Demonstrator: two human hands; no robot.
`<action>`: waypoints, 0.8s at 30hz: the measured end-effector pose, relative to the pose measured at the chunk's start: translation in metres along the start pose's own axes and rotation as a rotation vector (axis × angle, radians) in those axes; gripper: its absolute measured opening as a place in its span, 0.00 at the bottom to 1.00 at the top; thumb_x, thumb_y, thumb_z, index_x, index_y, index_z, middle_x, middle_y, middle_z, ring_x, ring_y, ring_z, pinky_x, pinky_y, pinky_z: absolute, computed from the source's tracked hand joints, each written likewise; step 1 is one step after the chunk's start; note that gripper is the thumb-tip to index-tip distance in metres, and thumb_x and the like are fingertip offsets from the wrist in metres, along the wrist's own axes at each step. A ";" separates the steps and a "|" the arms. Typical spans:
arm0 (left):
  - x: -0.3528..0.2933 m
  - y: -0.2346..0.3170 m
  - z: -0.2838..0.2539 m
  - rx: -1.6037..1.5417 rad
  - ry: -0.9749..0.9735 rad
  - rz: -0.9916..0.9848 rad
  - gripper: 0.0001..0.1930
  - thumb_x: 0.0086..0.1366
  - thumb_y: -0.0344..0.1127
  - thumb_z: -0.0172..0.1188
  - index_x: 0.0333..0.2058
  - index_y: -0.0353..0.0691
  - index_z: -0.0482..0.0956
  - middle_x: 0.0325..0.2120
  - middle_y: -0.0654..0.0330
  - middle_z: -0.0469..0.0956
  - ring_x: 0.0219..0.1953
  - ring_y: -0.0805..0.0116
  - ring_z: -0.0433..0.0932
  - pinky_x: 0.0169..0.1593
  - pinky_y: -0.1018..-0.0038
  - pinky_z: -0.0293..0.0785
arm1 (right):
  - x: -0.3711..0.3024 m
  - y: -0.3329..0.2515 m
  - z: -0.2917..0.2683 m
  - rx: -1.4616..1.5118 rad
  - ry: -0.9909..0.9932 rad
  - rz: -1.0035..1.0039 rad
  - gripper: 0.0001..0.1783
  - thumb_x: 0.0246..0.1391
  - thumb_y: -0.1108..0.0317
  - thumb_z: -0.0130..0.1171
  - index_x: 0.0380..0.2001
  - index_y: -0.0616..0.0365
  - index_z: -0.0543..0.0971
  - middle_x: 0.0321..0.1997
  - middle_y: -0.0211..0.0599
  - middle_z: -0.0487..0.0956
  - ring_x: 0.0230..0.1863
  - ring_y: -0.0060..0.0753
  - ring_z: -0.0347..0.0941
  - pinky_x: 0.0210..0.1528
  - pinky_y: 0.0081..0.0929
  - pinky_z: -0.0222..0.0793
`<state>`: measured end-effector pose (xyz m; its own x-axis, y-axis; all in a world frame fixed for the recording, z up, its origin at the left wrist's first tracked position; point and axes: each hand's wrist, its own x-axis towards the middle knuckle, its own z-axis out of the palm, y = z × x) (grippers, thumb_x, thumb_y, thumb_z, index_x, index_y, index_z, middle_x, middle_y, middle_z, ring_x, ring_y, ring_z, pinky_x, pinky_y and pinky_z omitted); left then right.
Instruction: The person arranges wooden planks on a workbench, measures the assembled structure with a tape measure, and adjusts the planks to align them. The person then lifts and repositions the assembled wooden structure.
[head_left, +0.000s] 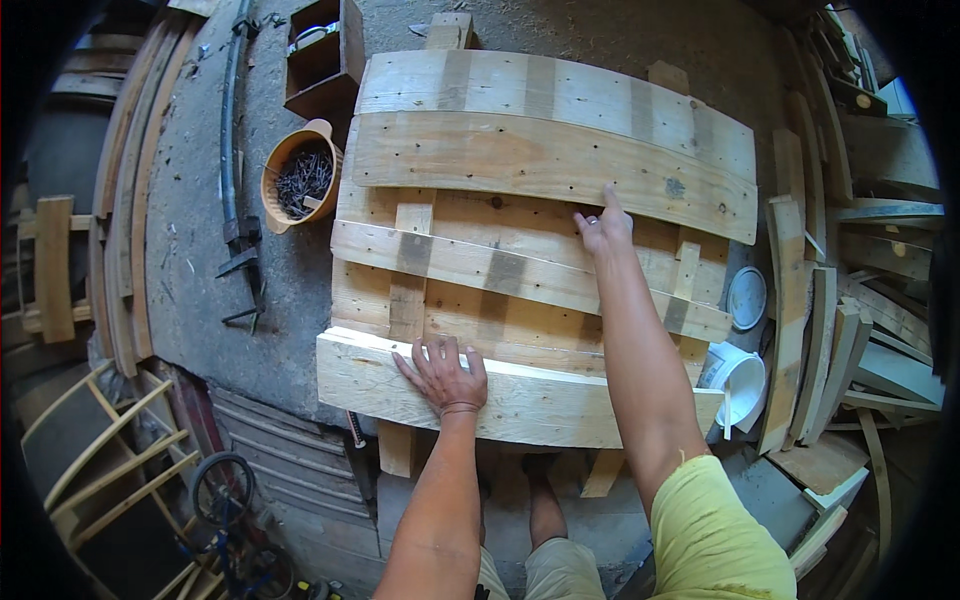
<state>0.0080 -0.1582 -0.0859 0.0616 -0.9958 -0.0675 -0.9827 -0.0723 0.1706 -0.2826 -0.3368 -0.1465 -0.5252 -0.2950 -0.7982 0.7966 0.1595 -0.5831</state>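
Wooden planks lie crosswise over support battens in front of me. My left hand (443, 376) rests with spread fingers on the nearest plank (540, 402), fingertips over its far edge. Farther off, my right hand (607, 230) grips the near edge of a wide plank (480, 150); its index finger lies on top, and the other fingers curl at the edge, partly hidden. A narrow plank (540, 277) runs between the two, with more boards underneath. Dark nail marks dot the wood. The far plank (560, 92) has darker bands across it.
Left of the planks stands an orange tub (302, 175) of nails, beside a wooden box (322, 60). A long metal bar clamp (235, 170) lies on the concrete. At right are a white bucket (738, 385), a round lid (746, 298) and stacked lumber (815, 350).
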 end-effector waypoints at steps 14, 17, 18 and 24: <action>0.002 -0.010 -0.005 -0.006 -0.009 -0.015 0.20 0.60 0.46 0.54 0.42 0.39 0.83 0.47 0.49 0.76 0.63 0.48 0.63 0.73 0.39 0.33 | -0.126 0.015 -0.067 -0.649 -0.492 0.088 0.32 0.59 0.54 0.66 0.58 0.61 0.70 0.60 0.46 0.69 0.60 0.41 0.71 0.49 0.41 0.79; 0.002 -0.005 -0.004 -0.020 -0.001 -0.008 0.19 0.60 0.46 0.54 0.42 0.39 0.83 0.46 0.49 0.76 0.62 0.48 0.63 0.73 0.39 0.33 | -0.142 0.025 -0.077 -1.620 -0.434 -1.238 0.38 0.50 0.53 0.72 0.61 0.52 0.70 0.62 0.41 0.70 0.65 0.40 0.65 0.61 0.45 0.64; 0.002 -0.003 -0.002 -0.020 0.004 0.002 0.19 0.60 0.46 0.54 0.41 0.39 0.83 0.46 0.49 0.76 0.62 0.48 0.63 0.73 0.39 0.32 | -0.134 0.027 -0.082 -1.702 -0.485 -1.231 0.41 0.47 0.54 0.73 0.63 0.49 0.69 0.62 0.40 0.70 0.65 0.43 0.64 0.64 0.47 0.58; 0.002 -0.001 -0.002 -0.045 0.017 0.007 0.18 0.59 0.47 0.55 0.39 0.40 0.83 0.45 0.51 0.76 0.61 0.48 0.63 0.73 0.39 0.32 | -0.104 0.021 -0.097 -1.887 -0.754 -1.252 0.51 0.43 0.57 0.75 0.70 0.47 0.63 0.61 0.39 0.70 0.63 0.43 0.65 0.65 0.48 0.55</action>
<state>0.0096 -0.1601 -0.0845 0.0582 -0.9971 -0.0496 -0.9743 -0.0675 0.2148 -0.2402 -0.2117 -0.0903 0.1521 -0.9714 -0.1821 -0.9348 -0.0816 -0.3457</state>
